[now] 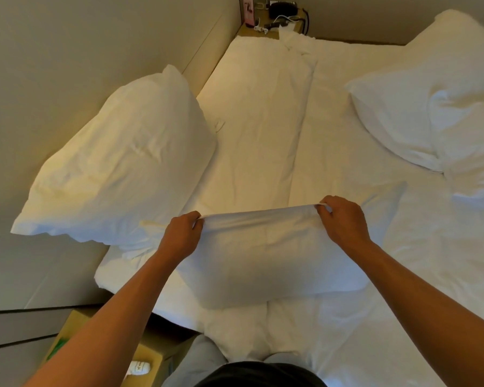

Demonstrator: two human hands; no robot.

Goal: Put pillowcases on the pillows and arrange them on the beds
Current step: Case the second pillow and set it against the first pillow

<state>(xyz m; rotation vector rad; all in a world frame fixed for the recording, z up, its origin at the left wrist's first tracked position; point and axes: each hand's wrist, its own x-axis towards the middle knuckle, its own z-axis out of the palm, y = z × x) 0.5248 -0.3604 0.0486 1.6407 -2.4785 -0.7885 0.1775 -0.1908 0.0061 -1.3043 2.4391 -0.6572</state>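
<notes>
So you're mid-casing right now: your left hand (182,233) and right hand (342,217) each pinch a far corner of the white cotton pillowcase (263,247), stretching its far edge taut over the bed with the white sheet (263,121). It looks like there's already a pillow stuffed in there, since it sits plump between your forearms, but I can't tell whether that edge is the open end or the closed one.

Next you probably want to tug or shake so the filling settles into the corners, then set it down with the others.

A big cased white pillow (123,169) leans against the wall on the left, and another puffy white pillow (425,107) lies at the right. There's also an open brown cardboard box (148,356) on the floor by your left arm, with something green and something white in it. Can't make out what they are.
</notes>
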